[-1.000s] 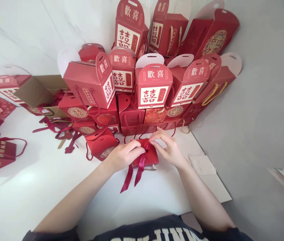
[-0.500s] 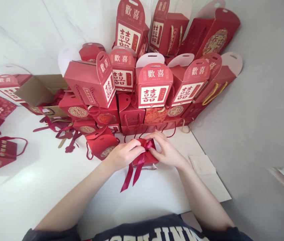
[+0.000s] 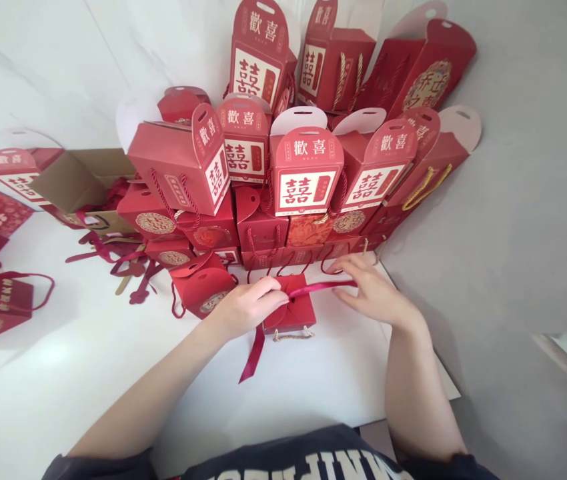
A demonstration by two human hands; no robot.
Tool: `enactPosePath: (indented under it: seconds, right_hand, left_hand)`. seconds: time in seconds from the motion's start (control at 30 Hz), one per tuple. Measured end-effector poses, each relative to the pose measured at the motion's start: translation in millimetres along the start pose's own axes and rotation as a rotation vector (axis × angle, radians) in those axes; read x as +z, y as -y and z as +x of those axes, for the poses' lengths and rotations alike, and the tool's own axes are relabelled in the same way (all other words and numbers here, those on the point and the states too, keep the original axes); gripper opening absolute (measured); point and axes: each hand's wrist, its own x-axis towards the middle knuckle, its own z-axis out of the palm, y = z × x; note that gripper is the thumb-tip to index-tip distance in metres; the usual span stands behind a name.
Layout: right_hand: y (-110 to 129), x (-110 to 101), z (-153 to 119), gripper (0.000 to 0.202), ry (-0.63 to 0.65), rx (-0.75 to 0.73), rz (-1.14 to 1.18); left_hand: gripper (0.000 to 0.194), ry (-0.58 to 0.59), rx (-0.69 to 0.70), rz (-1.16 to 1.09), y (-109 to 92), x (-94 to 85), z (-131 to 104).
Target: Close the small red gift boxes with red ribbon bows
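A small red gift box (image 3: 304, 308) stands on the white surface in front of me, a short cream rope handle on its near side. Dark pink ribbon (image 3: 321, 288) runs through the top of the box. My left hand (image 3: 252, 305) is closed in a pinch on the ribbon at the box top, and one ribbon tail (image 3: 252, 357) hangs down below it. Right of the box, my right hand (image 3: 376, 290) has the other length of ribbon drawn straight into its fingers, thumb and forefinger apart. The exact grip there is partly hidden.
Many red gift boxes (image 3: 306, 187) are stacked behind, against the wall. Another red box (image 3: 206, 287) sits close by my left hand. Further left are an open cardboard box (image 3: 76, 183), loose ribbons (image 3: 136, 263) and a red bag-like box (image 3: 1, 300). A grey wall (image 3: 503, 200) bounds the right.
My right hand has moved right, away from the box, drawing one ribbon length out sideways; it hung down in front before. My left hand stays pinched at the box top.
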Motion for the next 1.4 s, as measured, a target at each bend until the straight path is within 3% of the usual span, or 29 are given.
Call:
enactPosePath:
  seconds: [0.07,0.1,0.2,0.27,0.37,0.6,0.93,1.13,1.27,1.4]
  right_hand:
    - [1,5,2,0.031,0.184,0.071,0.205]
    - [3,12,4,0.030,0.208,0.120,0.309]
    - [11,35,15,0.043,0.170,0.230,0.561]
    - [15,47,20,0.050,0.209,0.266,0.690]
    - [17,50,20,0.049,0.261,0.283,0.807]
    - [14,33,14,0.046,0.281,0.197,0.730]
    - [5,27,12,0.046,0.317,0.222,0.695]
    - [13,31,13,0.048,0.354,0.175,0.777]
    - [20,39,12,0.044,0.330,0.182,0.805]
    - [19,46,12,0.040,0.317,0.214,0.790]
  left_hand:
    - [0.016,0.011,-0.017,-0.032,1,-0.2,1]
    - [0.015,0.011,-0.026,-0.052,2,-0.2,1]
    - [0.014,0.009,-0.050,-0.119,3,-0.5,2]
    - [0.015,0.014,-0.072,-0.185,4,-1.5,3]
    - [0.017,0.014,-0.140,-0.328,2,-4.0,5]
    - [0.018,0.032,-0.410,-0.612,3,-12.3,11]
    - [0.011,0.157,-0.554,-0.588,13,-30.6,13]
    - [0.037,0.374,-0.754,-0.456,3,-44.2,17]
    - [0.047,0.499,-0.771,-0.302,0,-49.5,15]
    - [0.047,0.570,-0.776,-0.492,4,-50.8,15]
